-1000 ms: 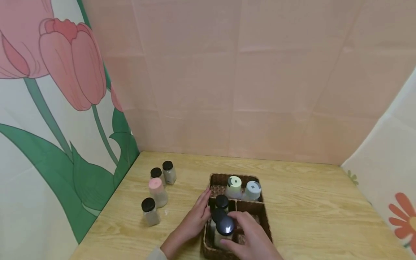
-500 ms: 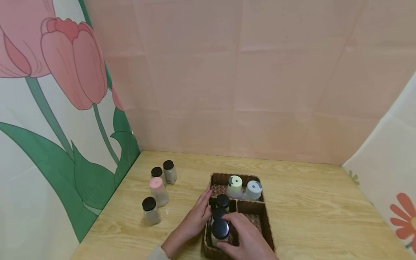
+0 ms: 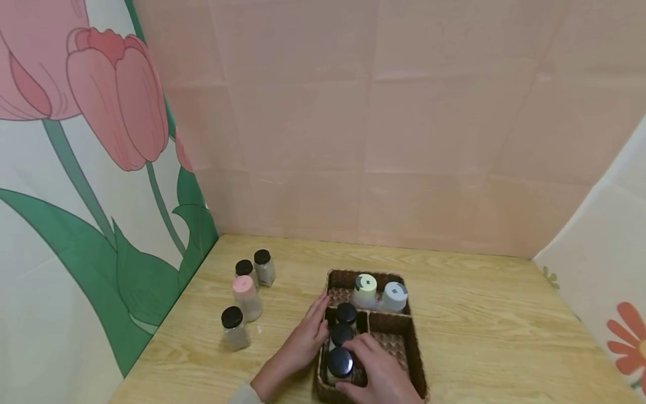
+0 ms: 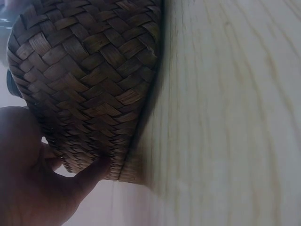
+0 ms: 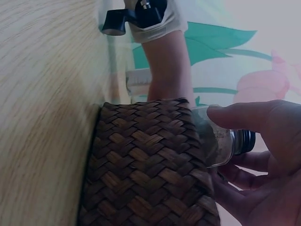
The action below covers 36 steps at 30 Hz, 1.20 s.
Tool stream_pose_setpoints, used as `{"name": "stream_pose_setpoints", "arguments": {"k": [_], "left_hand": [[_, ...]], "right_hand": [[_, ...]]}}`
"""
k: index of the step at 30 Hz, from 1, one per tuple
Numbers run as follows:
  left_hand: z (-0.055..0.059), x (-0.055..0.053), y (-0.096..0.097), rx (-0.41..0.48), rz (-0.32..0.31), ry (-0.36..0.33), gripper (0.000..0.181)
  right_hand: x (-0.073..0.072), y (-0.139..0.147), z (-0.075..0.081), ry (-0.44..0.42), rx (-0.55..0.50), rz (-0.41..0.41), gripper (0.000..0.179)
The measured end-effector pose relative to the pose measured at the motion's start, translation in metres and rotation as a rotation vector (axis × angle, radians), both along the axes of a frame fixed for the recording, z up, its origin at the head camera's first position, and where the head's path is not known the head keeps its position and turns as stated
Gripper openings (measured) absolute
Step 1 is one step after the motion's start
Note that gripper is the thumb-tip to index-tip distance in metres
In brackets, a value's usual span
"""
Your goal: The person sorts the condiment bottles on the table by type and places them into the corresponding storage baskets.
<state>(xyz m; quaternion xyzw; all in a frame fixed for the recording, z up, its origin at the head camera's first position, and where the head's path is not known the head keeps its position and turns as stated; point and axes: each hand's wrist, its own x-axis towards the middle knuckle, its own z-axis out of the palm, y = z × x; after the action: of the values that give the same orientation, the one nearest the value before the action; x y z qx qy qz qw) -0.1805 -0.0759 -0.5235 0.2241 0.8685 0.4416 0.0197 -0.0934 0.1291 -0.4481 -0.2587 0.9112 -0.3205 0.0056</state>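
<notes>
In the head view, my right hand [image 3: 381, 370] pinches a clear jar with a black lid [image 3: 340, 362] in the front left compartment of a brown woven basket [image 3: 423, 367]. The right wrist view shows the jar's glass body [image 5: 216, 136] partly above the rim, my thumb against its side. Two more black-lidded jars, a middle one [image 3: 342, 333] and a rear one [image 3: 346, 313], stand in a row behind it. My left hand [image 3: 303, 336] rests against the basket's left wall; in the left wrist view a straight finger presses the woven outside [image 4: 89, 84]. The held jar's base is hidden.
A yellow-capped bottle [image 3: 365, 286] and a pale blue-capped bottle [image 3: 393, 296] occupy the back compartment. Left of the basket, on the wooden table [image 3: 484, 314], stand a pink-capped bottle [image 3: 245, 297] and three black-lidded jars, the nearest jar [image 3: 236, 331] in front.
My right hand has moved slightly left and toward me with the jar, lowering it into the front left compartment. My left hand stays at the basket's wall.
</notes>
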Motion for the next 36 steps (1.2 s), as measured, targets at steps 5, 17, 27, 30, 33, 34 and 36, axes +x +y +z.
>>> {"name": "stream_pose_setpoints", "arguments": {"k": [5, 17, 27, 30, 33, 34, 36], "left_hand": [[0.0, 0.001, 0.0, -0.007, 0.003, 0.007, 0.057], [0.003, 0.001, 0.001, -0.007, 0.001, 0.005, 0.057], [0.0, 0.0, 0.0, -0.011, 0.002, 0.004, 0.057], [0.0, 0.0, 0.0, -0.009, -0.001, 0.01, 0.057], [0.0, 0.0, 0.0, -0.006, -0.004, 0.015, 0.057], [-0.001, 0.0, 0.0, -0.005, -0.005, 0.017, 0.057], [-0.001, 0.001, 0.0, -0.006, -0.006, 0.02, 0.057]], "right_hand": [[0.0, 0.0, -0.005, -0.011, -0.004, 0.0, 0.057], [0.0, -0.002, -0.01, -0.067, -0.01, -0.033, 0.058], [0.001, -0.001, -0.015, -0.1, 0.004, -0.019, 0.06], [0.001, -0.001, -0.014, -0.121, 0.009, -0.023, 0.06], [0.002, 0.001, -0.012, -0.137, -0.007, -0.017, 0.059], [0.002, 0.002, -0.011, -0.143, -0.013, -0.013, 0.058], [0.003, 0.004, -0.009, -0.15, -0.025, -0.01, 0.057]]}}
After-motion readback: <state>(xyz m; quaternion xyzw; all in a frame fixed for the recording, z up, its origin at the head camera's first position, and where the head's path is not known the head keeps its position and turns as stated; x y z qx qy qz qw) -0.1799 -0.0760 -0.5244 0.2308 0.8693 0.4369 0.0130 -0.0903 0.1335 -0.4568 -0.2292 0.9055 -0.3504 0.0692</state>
